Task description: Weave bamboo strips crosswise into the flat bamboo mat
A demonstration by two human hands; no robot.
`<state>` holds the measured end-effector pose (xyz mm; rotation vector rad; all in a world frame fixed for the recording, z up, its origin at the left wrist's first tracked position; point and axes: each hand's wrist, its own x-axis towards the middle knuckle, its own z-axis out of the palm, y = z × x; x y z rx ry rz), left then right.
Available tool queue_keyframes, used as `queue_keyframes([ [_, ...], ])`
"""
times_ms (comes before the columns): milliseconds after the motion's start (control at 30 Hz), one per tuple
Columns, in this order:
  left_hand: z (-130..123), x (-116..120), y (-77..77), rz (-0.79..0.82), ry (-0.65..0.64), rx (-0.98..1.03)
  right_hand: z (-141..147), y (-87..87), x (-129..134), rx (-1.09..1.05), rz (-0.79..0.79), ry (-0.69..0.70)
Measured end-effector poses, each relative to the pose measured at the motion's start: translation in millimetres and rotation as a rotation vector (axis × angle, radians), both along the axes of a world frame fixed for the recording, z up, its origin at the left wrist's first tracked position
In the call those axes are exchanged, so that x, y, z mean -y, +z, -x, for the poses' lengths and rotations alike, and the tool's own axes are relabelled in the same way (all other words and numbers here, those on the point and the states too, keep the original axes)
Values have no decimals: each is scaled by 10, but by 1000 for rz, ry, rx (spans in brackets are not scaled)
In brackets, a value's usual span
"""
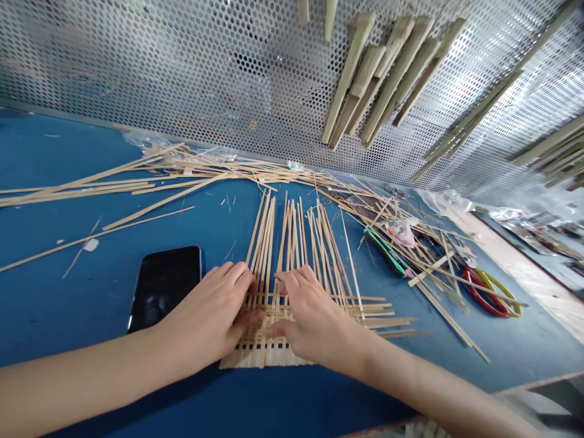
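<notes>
Carefully, the left hand (pixel 207 316) and right hand (pixel 314 322) rest on a half-woven bamboo mat (pixel 269 356) at six o'clock on the blue desk (pixel 68 304), fingers spread apart; its light, springy strips are best held at the woven crossings.

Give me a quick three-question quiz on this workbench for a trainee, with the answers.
1. True or false: the black phone lies beside the left hand.
2. What colours are the scissors handles? A) red and yellow B) blue and white C) green and black
3. What are the left hand and the right hand both touching?

Key: 1 true; 2 A; 3 woven bamboo strips
</notes>
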<state>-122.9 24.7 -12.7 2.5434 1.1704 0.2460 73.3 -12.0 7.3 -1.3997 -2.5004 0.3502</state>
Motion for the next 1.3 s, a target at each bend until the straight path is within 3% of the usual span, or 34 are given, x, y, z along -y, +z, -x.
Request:
queue_keyframes([
  [367, 31, 31, -52, -2, -13, 90, -45, 56, 27, -67, 112, 5],
  [533, 145, 36, 3, 22, 11, 105, -293, 96, 87, -207, 183, -92],
  [733, 210, 89, -21, -63, 21, 88, -572, 35, 145, -57, 173, -211],
  [1000, 179, 119, -43, -91, 39, 113, -536, -43, 154, -81, 109, -196],
  [1300, 157, 134, -36, -237, -22, 69, -535, -81, 154, -85, 129, -211],
])
